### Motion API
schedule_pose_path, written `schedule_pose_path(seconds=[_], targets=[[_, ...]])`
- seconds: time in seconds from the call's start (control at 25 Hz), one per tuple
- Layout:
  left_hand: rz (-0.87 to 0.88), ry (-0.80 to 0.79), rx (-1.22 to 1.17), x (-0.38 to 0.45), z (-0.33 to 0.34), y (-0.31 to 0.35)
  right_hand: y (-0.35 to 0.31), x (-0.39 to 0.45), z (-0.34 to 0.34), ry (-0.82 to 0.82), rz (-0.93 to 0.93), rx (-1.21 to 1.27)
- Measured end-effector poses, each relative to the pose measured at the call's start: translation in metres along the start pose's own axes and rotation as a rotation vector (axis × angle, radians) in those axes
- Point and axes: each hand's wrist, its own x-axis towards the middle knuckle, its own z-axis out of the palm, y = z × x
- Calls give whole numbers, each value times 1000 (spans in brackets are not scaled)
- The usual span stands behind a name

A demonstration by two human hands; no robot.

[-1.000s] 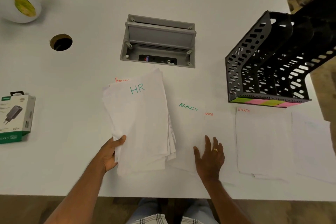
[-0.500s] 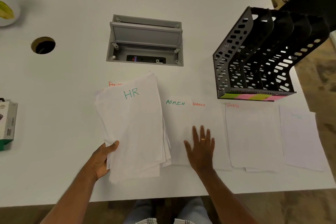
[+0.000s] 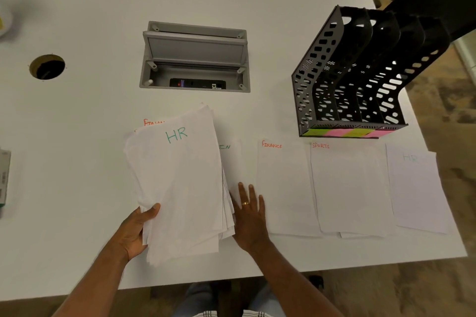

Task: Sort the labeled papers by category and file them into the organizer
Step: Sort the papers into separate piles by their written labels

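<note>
From the head view, the left hand [image 3: 134, 231] grips a stack of papers [image 3: 177, 183] topped "HR" above the white tabletop [image 3: 77, 162]. The right hand [image 3: 251, 216] lies flat, fingers spread, on a sheet just beside it. Finance sheet [image 3: 283, 188], Sports sheet [image 3: 347, 188] and another HR sheet [image 3: 417, 188] lie before the black organizer [image 3: 360, 80].

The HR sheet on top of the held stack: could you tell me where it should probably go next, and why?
Probably the right hand should lift the top HR sheet off the stack the left hand grips and lay it on the HR pile at far right, matching its label.
</note>
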Motion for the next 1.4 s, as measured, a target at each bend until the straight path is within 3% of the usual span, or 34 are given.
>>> schedule_pose_path(seconds=[0.12, 0.2, 0.36, 0.68, 0.88, 0.96, 1.16, 1.32, 1.4], targets=[[1, -6, 2, 1, 1, -1, 33, -1, -6, 15, 292, 29], [-7, 3, 0, 2, 2, -4, 55, -10, -4, -42, 345, 11], [-19, 16, 21, 6, 6, -8, 50, -21, 7, -105, 249, 3], [-8, 37, 26, 7, 10, 1, 40, -14, -1, 40, 239, 64], [-13, 63, -3, 10, 10, -2, 8, -9, 1, 36, -151, 22], [-9, 63, 0, 8, 11, -3, -6, -5, 3, 5, -220, 24], [9, 69, -2, 7, 8, 0, -24, 5, 4, -91, -211, 13], [2, 71, -6, 7, 6, 2, -5, 4, 2, -8, -145, 7], [-3, 73, -4, 7, 6, 1, 6, 2, 6, 4, -211, -6]])
